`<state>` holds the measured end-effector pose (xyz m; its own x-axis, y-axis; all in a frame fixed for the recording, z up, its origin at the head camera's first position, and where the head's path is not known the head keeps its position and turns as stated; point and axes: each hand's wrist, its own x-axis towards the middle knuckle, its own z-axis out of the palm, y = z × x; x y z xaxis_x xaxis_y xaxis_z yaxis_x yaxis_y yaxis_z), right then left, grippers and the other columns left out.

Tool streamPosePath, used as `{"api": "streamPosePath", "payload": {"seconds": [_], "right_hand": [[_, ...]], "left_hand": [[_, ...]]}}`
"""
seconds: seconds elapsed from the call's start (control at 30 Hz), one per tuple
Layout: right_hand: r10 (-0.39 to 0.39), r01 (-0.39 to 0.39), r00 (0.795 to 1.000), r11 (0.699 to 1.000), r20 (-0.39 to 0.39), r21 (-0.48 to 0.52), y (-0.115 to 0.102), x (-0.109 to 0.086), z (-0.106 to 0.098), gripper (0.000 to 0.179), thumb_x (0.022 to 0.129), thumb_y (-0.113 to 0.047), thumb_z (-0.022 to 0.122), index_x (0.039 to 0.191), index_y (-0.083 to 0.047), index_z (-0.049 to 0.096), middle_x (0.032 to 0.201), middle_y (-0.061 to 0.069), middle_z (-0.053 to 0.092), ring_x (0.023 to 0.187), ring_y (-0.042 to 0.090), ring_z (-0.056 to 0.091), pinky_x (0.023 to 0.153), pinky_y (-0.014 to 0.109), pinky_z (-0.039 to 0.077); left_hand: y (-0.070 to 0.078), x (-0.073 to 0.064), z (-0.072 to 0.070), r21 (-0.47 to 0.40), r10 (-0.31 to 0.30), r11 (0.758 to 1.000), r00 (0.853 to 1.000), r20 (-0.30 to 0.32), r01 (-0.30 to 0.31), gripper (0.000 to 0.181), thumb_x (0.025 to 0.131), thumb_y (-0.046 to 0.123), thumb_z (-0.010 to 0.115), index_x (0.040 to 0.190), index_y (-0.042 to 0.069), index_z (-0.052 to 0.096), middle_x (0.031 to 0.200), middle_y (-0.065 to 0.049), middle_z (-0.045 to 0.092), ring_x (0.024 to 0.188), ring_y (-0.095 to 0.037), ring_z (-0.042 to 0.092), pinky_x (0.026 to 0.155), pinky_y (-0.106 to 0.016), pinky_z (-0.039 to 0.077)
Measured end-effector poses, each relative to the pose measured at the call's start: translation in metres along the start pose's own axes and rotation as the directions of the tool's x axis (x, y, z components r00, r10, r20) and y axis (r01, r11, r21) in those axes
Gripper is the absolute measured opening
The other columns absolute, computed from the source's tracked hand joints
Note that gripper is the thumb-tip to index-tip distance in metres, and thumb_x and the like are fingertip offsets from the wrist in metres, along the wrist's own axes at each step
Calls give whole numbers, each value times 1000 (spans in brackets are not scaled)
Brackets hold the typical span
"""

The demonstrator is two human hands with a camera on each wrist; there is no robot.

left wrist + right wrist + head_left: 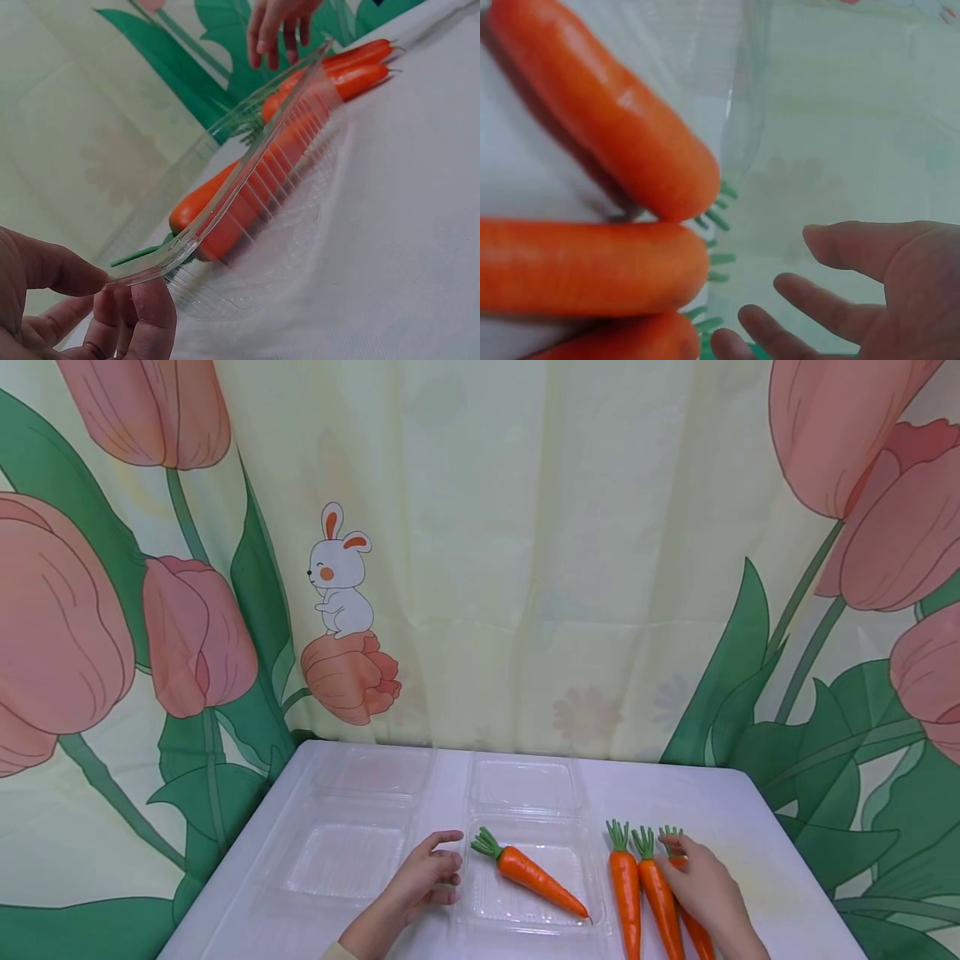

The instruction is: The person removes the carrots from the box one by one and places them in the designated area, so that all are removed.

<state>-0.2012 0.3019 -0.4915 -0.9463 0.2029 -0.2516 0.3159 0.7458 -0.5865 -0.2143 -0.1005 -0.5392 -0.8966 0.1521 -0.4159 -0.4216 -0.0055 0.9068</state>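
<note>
My left hand (427,877) is beside the left rim of a clear plastic clamshell container (495,907), its fingers loosely bent. In the left wrist view, the fingertips overlap the container's rim. One orange carrot (536,877) with green stem stubs lies diagonally inside the container. To its right lie three more carrots (625,885) side by side, stems toward the wall. My right hand (705,887) hovers over the rightmost carrot (697,935), partly hiding it. In the right wrist view, the right fingers (832,311) are spread apart, with nothing between them.
Another clear clamshell container (345,860) lies open on the left, its lid (375,772) laid back. The carrot's container has its lid (525,783) folded back too. A white cloth covers the table (780,835), and a tulip-patterned curtain (480,568) hangs behind it.
</note>
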Motion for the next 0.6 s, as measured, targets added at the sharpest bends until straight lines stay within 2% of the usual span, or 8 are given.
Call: {"api": "streamPosePath", "payload": {"seconds": [0.17, 0.3, 0.4, 0.6], "right_hand": [[-43, 43, 999, 999, -19, -13, -19, -4, 6, 57, 97, -34, 69, 140, 1, 55, 132, 32, 58, 102, 37, 64, 81, 48, 63], [-98, 98, 995, 995, -28, -31, -33, -5, 14, 53, 97, -34, 68, 138, -1, 58, 129, 26, 62, 96, 30, 64, 81, 48, 62], [-163, 160, 985, 986, -50, -55, -42, -4, 22, 48, 97, -32, 68, 135, -4, 62, 126, 21, 65, 96, 28, 65, 83, 50, 60], [-239, 233, 968, 969, -77, -80, -63, -9, 37, 42, 96, -29, 70, 131, -6, 66, 124, 17, 66, 95, 27, 64, 86, 51, 58]], "left_hand": [[-1, 0, -1, -1, 8, 1000, 1000, 10, -8, 57, 93, 6, 63, 148, 7, 46, 105, -9, 62, 81, -18, 62, 64, -28, 61], [0, 0, -1, 2, 5, 1000, 1000, 7, -5, 58, 93, 6, 64, 148, 7, 46, 105, -8, 62, 81, -18, 62, 64, -28, 61], [0, 1, -1, 3, 1, 1000, 1000, 4, -1, 58, 93, 6, 64, 149, 7, 46, 106, -9, 62, 81, -18, 62, 64, -28, 61], [0, 3, 0, 9, -5, 1000, 1000, 0, 5, 59, 93, 6, 64, 149, 8, 46, 108, -11, 62, 82, -19, 63, 65, -29, 62]]}}
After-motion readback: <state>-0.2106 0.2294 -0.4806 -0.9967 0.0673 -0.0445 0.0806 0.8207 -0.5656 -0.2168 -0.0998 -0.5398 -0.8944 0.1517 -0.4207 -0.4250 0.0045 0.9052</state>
